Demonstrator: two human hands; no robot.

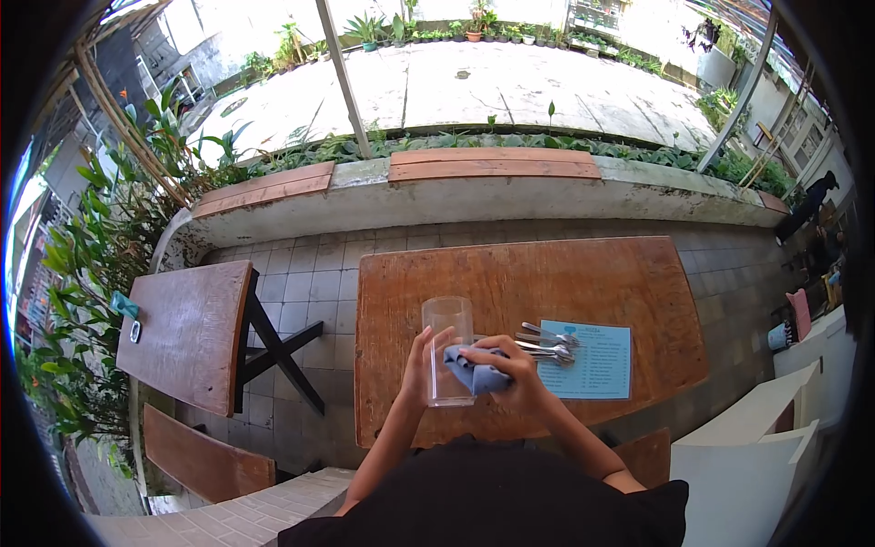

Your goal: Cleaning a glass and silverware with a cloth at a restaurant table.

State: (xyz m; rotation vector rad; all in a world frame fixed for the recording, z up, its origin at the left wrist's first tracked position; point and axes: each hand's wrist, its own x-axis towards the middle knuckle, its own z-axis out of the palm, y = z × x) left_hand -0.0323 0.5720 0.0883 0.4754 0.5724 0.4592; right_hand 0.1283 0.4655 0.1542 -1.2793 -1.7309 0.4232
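My left hand (416,366) grips the side of a clear cylindrical container (448,311), which I hold over the wooden table (533,280). A crumpled blue-grey cloth (472,371) is bunched in my right hand (517,375) and lies against the container's right side. Just beyond that hand, several metal spoons and forks (555,347) rest in a loose pile. Part of the pile overlaps a light blue printed sheet (607,372) lying flat on the tabletop. My right hand hides some of the handles.
To the left stands a smaller wooden table (191,328) with black crossed legs, carrying a green packet (124,305) and an ashtray-like dish (135,331). A low concrete wall (355,205) with wooden seat boards (492,164) runs beyond. A person in dark clothes (806,205) is at far right.
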